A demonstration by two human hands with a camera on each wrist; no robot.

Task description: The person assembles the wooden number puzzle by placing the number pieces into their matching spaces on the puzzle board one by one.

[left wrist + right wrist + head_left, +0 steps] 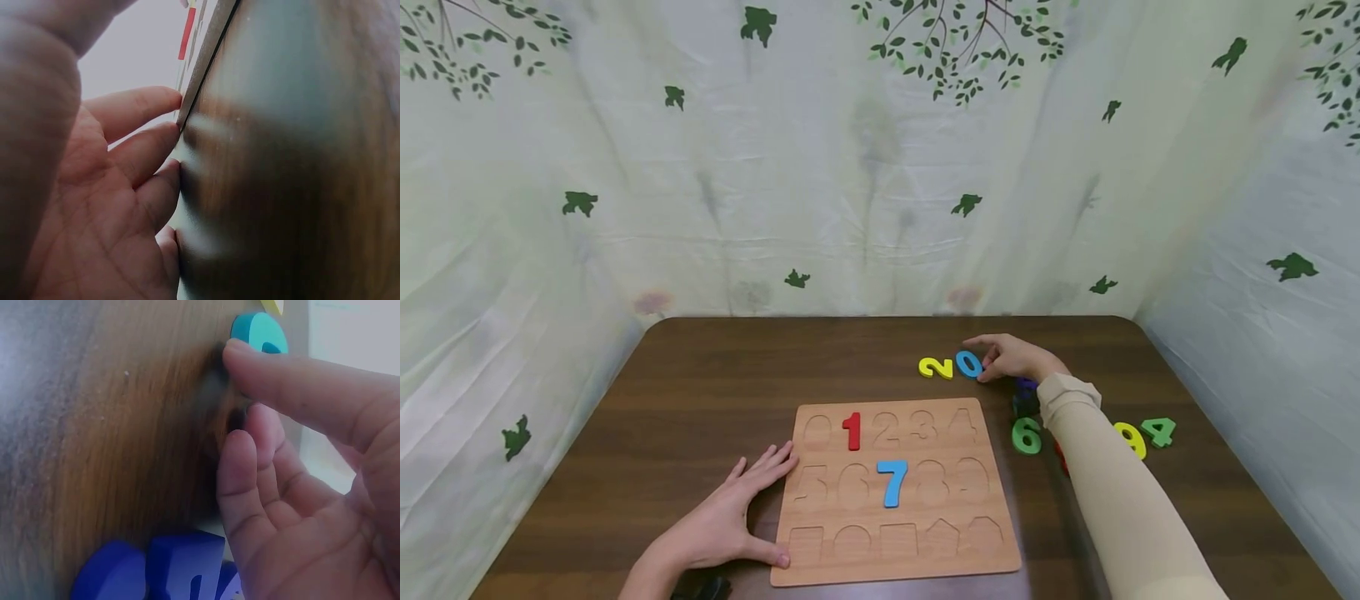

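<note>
A wooden number board point(940, 446) lies on the table, with a red 1 point(852, 431) and a blue 7 point(892, 483) in it. My left hand point(722, 517) rests at the board's left edge, fingers spread and thumb on the lower corner; the left wrist view has fingertips at the board's side point(203, 62). Farther back, my right hand point(1018, 358) reaches to a blue 0 point(968, 364), index finger stretched past its far side and thumb at its near right. In the right wrist view, the thumb overlaps the 0 point(265, 331), and the other fingers bend loosely.
Left of the 0 is a yellow 2 point(936, 367). Dark blue pieces point(1026, 400) sit beneath the right wrist, near a green 6 point(1026, 436). Beyond the right sleeve lie a yellow round-headed number point(1131, 439) and a green 4 point(1159, 431). A leaf-printed curtain point(850, 208) hangs behind the table.
</note>
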